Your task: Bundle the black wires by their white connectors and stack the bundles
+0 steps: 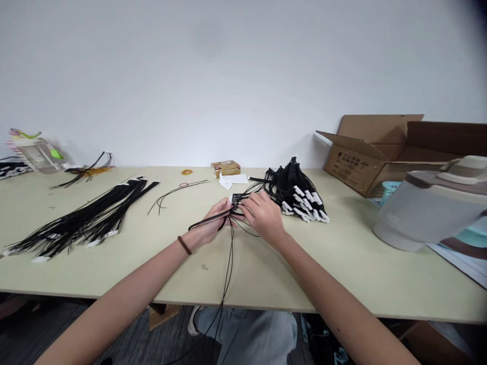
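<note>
Above the table [342, 263], both hands' grip closed on black wires [228, 238].

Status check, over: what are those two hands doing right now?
Left hand and right hand both pinching a bundle of thin black cables, ends trailing off the table edge. Heap of white-plugged cables just beyond. Nothing blocking.
</note>
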The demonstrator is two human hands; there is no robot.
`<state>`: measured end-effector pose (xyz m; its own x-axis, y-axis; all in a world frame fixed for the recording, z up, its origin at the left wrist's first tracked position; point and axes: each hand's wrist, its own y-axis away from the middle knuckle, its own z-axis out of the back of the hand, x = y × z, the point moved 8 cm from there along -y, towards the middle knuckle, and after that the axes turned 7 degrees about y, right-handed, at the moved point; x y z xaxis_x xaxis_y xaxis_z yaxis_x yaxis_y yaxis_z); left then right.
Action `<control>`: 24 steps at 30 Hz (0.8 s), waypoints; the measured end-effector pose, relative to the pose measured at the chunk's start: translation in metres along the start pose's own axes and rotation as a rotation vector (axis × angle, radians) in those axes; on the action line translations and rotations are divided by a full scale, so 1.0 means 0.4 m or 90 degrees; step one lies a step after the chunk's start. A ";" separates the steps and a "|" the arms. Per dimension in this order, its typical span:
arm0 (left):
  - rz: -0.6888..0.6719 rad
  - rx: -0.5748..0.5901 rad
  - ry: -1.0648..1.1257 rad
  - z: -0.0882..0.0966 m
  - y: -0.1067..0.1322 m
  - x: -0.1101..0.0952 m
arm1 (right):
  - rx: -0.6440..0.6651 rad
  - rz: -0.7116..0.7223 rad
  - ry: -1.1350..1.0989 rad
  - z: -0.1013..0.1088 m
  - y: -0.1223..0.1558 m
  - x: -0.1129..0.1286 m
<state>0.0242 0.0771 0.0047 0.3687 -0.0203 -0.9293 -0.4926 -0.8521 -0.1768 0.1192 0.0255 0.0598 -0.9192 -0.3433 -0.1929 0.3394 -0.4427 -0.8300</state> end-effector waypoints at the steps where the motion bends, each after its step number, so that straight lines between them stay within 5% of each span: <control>1: 0.015 -0.004 0.033 0.004 0.000 0.002 | -0.005 -0.008 0.021 0.003 -0.001 -0.012; 9: 0.133 0.018 0.110 0.021 0.000 0.021 | -0.120 -0.119 0.157 0.064 0.004 -0.125; 16: 0.190 -0.007 0.169 0.011 0.006 0.028 | -0.157 -0.064 0.197 0.078 0.005 -0.112; 21: 0.161 -0.072 0.239 0.032 -0.002 0.024 | -0.284 0.126 0.171 0.124 0.014 -0.001; 24: 0.125 -0.082 0.266 0.047 -0.011 0.017 | -0.208 0.296 0.073 0.091 0.028 0.082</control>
<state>0.0140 0.0905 -0.0068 0.5767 -0.3733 -0.7267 -0.4924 -0.8686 0.0554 0.1003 -0.0209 0.0635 -0.7101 -0.3406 -0.6162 0.6503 0.0182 -0.7594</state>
